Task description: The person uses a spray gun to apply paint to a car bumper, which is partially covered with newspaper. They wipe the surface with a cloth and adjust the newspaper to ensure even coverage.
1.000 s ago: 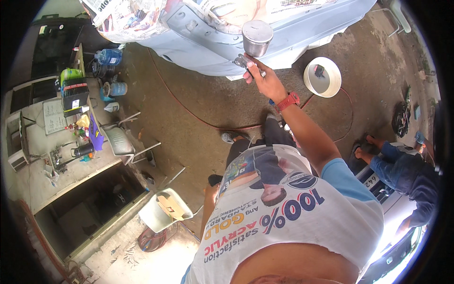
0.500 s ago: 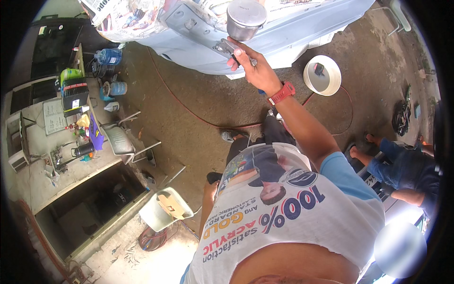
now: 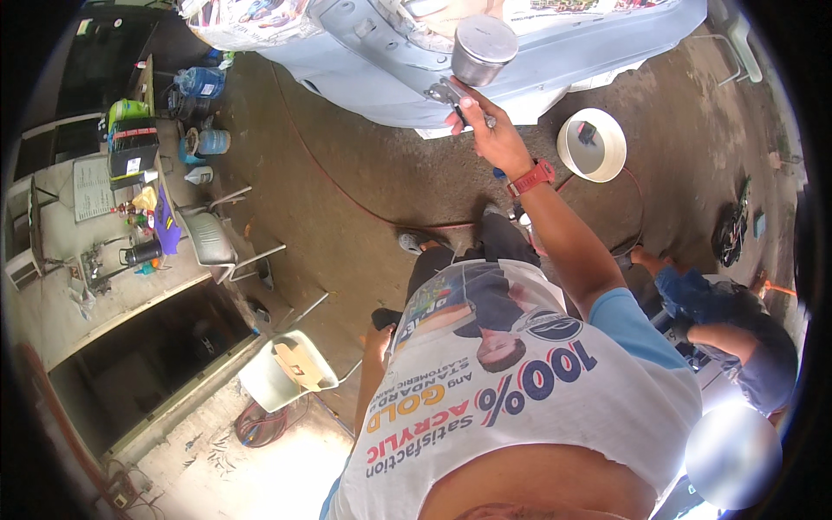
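My right hand (image 3: 501, 146), with a red watch on the wrist, is closed round the handle of a spray gun (image 3: 445, 92). The gun's lidded silver paint cup (image 3: 483, 57) sits at its top. Gun and cup are held out in front of a pale grey-blue car body panel (image 3: 368, 91); I cannot tell whether they touch it. Newspaper (image 3: 251, 19) covers parts of the panel's surroundings. My left hand (image 3: 380, 340) hangs low by my side, partly hidden by my shirt. A small black thing (image 3: 386, 319) shows at its fingers, too unclear to name.
A white bucket (image 3: 594, 169) of liquid stands at right, near a red hose (image 3: 347, 208) across the floor. At left are a cluttered table (image 3: 52, 251), a metal chair (image 3: 211, 241) and a white chair (image 3: 260, 381). Another person (image 3: 737, 329) crouches at right.
My right hand has shifted slightly right and down in the picture with the spray gun. The whole view has moved a little. The other person has changed posture at right.
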Motion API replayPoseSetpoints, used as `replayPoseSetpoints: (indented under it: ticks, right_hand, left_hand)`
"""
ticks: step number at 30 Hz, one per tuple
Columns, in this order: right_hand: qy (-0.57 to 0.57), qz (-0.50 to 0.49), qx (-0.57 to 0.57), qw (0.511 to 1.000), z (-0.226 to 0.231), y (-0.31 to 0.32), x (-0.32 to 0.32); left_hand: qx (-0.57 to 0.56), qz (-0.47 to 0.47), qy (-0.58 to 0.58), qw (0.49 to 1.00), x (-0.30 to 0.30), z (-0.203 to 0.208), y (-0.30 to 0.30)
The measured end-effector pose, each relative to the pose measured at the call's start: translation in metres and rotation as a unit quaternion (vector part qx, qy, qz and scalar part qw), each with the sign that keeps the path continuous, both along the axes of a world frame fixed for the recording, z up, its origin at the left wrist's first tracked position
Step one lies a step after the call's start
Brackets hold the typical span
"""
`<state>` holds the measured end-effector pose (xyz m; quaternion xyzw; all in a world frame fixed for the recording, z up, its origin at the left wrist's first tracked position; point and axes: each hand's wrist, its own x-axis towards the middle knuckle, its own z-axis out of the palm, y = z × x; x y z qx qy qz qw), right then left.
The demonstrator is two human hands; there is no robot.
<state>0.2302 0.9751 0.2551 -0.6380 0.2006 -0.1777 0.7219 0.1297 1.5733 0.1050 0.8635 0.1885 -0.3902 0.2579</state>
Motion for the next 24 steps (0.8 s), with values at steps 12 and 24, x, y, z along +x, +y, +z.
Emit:
replayPoseSetpoints:
  ticks: [12, 24]
  right_hand:
    - [0.145, -0.137, -0.020, 0.980, -0.075, -0.021, -0.014]
    - [0.129, -0.049, 0.029, 0.990, -0.068, 0.001, -0.041]
  left_hand:
    - [-0.009, 0.004, 0.000, 1.000, -0.014, -0.001, -0.004]
    - [-0.009, 0.005, 0.028, 1.000, -0.013, 0.003, -0.007]
